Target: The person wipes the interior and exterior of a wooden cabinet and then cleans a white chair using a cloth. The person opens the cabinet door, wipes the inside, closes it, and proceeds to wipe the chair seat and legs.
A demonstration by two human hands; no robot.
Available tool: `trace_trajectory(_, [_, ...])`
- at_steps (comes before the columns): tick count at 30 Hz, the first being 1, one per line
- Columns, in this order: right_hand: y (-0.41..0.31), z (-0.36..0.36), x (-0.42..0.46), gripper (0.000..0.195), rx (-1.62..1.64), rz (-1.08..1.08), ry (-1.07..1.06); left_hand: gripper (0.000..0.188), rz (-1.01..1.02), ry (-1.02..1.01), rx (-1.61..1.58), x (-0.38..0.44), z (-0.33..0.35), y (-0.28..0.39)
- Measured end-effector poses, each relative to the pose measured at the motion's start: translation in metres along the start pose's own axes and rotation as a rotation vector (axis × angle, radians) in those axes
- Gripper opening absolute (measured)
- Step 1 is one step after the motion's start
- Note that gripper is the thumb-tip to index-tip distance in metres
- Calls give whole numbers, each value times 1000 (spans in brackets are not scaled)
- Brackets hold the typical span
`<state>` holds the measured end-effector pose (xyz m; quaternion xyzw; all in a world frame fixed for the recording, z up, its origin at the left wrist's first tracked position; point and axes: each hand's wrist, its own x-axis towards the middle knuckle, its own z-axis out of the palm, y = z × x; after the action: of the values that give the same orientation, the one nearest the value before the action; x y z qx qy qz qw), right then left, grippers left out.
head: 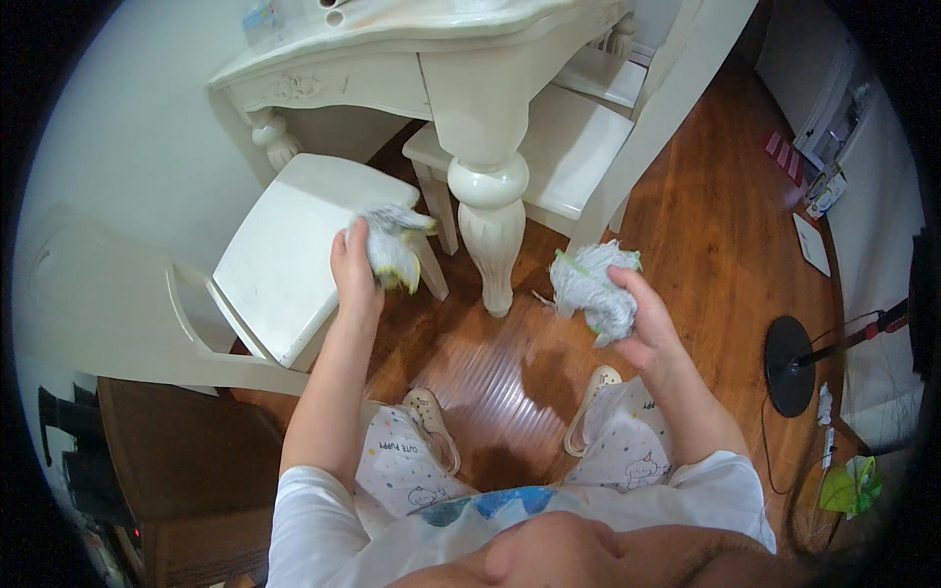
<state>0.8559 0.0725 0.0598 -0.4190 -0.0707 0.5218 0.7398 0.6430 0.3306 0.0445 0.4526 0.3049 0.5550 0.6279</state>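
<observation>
My left hand point(356, 266) grips a crumpled grey-white cloth point(388, 246) with yellow edging, held over the front right part of a white chair seat point(287, 242). Bunched in my right hand point(647, 316) is another shaggy grey-white cloth point(594, 287) with green edging, held above the wooden floor. Between the two hands stands the carved white leg point(489, 220) of a table. The palms and some fingers are hidden by the cloths.
The white table point(353, 37) spans the top, with another white chair point(573, 140) beside it. A dark brown cabinet point(184, 448) stands lower left. At right are a round black stand base point(790, 366) with a cable and a green bag point(849, 486) on the floor.
</observation>
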Motion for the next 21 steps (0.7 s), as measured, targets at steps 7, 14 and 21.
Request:
trace_trajectory(7, [16, -6, 9, 30, -209, 14, -72, 46, 205, -76, 256, 68, 63, -41])
trace_trajectory(14, [14, -11, 19, 28, -326, 59, -17, 35, 324, -373, 207, 61, 95, -52])
trace_trajectory(21, [21, -21, 50, 31, -503, 44, -12, 41, 184, -434, 99, 87, 106, -56])
